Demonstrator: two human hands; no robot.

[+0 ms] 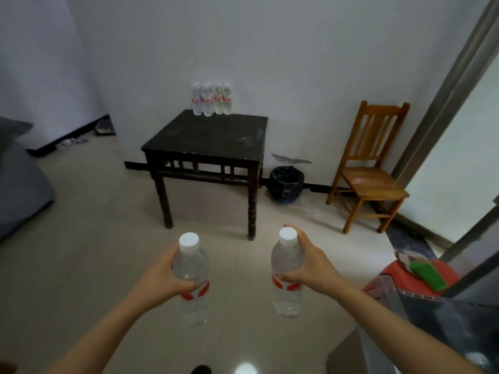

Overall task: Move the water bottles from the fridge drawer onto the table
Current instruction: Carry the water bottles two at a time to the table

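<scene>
Left hand [164, 276] curled round left bottle [190, 261], upright | right hand [310, 263] curled round right bottle [285, 259], a finger by cap [288, 237] | four bottles [212, 101] on tabletop [205, 136], well beyond both hands

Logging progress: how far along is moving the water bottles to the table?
Done: four bottles stand at the far edge of the table. In hand: the left hand grips one bottle, the right hand a second bottle, both short of the table. Left: setting these two down; whether more remain is not shown.
</scene>
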